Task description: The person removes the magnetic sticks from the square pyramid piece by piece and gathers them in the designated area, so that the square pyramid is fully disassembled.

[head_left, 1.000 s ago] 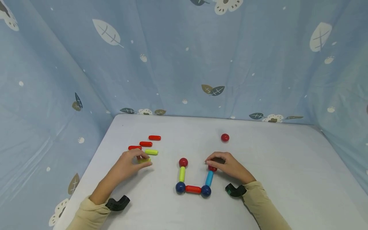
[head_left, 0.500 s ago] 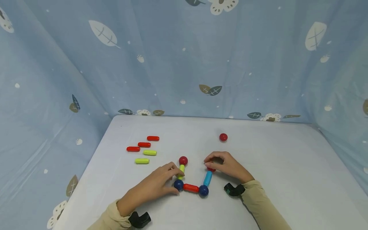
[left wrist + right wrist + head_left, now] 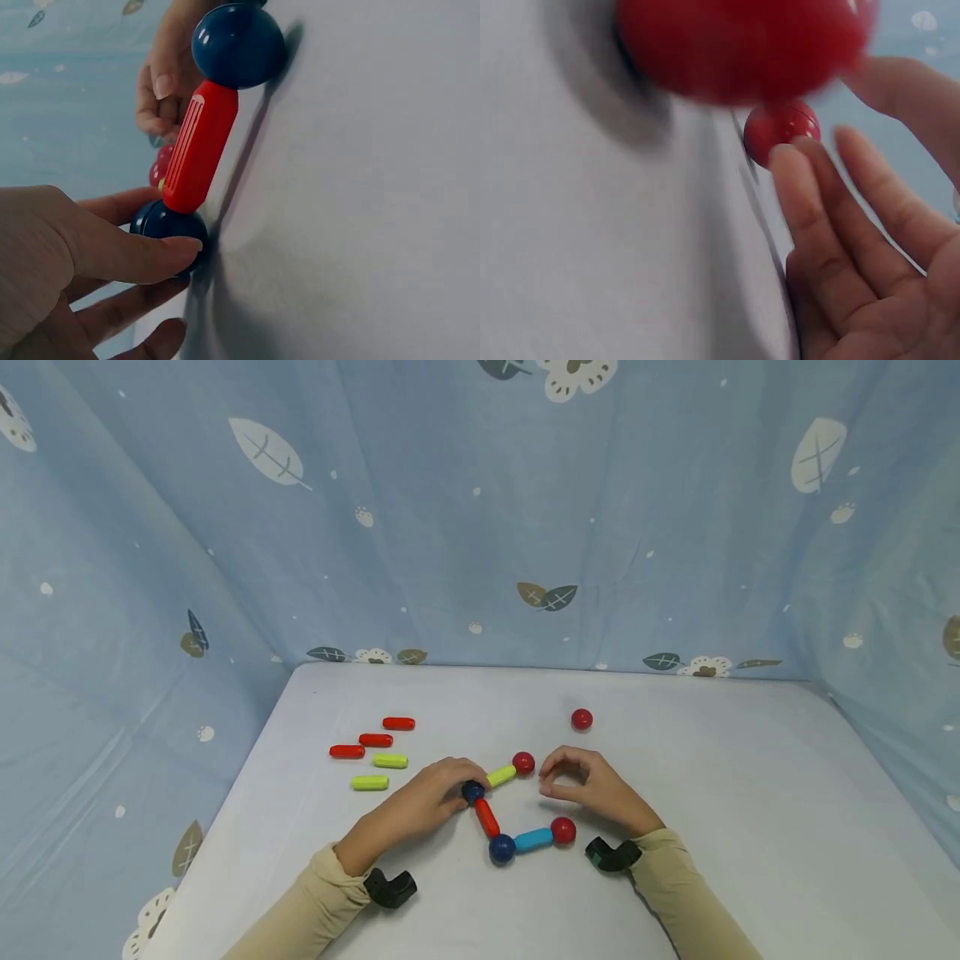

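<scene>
My left hand (image 3: pixel 427 797) pinches a dark blue ball (image 3: pixel 161 220) between thumb and fingers. That ball is a corner of a U-shaped chain of magnetic balls and rods. From it a yellow-green rod (image 3: pixel 501 776) runs to a red ball (image 3: pixel 523 763), and a red rod (image 3: pixel 487 817) joins a second blue ball (image 3: pixel 502 849). A light blue rod (image 3: pixel 533 839) links this one to another red ball (image 3: pixel 563 831). My right hand (image 3: pixel 592 787) hovers beside the U's open side, fingers loosely curved with nothing between them.
Several loose rods lie at the left: red ones such as this red rod (image 3: pixel 347 752), plus two yellow-green rods, the nearer yellow-green rod (image 3: pixel 371 783) lowest. A single red ball (image 3: pixel 582 719) sits farther back on the white table (image 3: pixel 750 827). A blue patterned curtain (image 3: pixel 420 510) hangs behind.
My left hand came from the loose yellow-green rods to the chain and grasped its blue ball. The chain has turned, its open side now facing right. My right hand no longer holds the red ball.
</scene>
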A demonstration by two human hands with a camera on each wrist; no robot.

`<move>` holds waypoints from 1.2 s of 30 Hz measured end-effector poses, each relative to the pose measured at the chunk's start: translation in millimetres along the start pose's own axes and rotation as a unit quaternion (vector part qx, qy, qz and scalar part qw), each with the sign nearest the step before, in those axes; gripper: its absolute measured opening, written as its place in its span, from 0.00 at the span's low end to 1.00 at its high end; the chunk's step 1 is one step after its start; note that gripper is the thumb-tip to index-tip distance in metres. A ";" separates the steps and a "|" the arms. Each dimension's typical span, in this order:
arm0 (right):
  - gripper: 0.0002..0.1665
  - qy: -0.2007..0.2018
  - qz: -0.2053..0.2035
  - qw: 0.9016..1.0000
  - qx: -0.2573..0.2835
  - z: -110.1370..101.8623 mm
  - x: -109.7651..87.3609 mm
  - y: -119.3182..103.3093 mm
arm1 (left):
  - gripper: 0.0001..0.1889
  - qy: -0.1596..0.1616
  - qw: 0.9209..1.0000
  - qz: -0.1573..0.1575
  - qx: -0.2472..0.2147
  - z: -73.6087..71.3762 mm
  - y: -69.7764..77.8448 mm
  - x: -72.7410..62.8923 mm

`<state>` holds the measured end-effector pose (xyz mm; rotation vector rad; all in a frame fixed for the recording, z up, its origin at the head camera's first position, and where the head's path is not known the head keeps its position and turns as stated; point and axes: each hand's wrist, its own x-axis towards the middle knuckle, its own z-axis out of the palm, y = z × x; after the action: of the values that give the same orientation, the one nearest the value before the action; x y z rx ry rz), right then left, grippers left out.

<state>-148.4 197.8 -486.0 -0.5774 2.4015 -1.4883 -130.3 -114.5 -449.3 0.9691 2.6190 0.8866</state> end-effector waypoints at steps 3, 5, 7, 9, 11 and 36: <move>0.22 0.019 -0.024 0.999 0.039 -1.9 1.2 2.2 | 0.20 -0.004 1.000 0.006 -0.005 1.3 -1.2 9.4; 0.24 0.026 -0.035 0.998 0.050 -2.8 1.8 2.8 | 0.20 -0.009 1.000 0.009 -0.005 1.7 -1.2 15.1; 0.25 0.029 -0.041 0.997 0.050 -3.1 2.5 3.2 | 0.21 -0.012 1.000 0.011 -0.009 1.8 -1.4 19.2; 0.25 0.030 -0.040 0.998 0.044 -3.0 2.7 2.8 | 0.22 -0.013 1.000 0.011 -0.014 1.6 -2.0 21.7; 0.25 0.027 -0.040 0.998 0.036 -2.9 2.7 2.8 | 0.24 -0.014 0.999 0.010 -0.027 1.9 -2.5 23.5; 0.20 -0.018 -0.002 0.999 -0.042 3.2 1.2 0.2 | 0.13 0.051 0.997 -0.034 -0.043 31.8 8.4 31.5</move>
<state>-148.2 194.8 -487.6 -0.6222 2.4459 -1.3734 -137.6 -74.3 -469.2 0.8277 2.6559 1.0478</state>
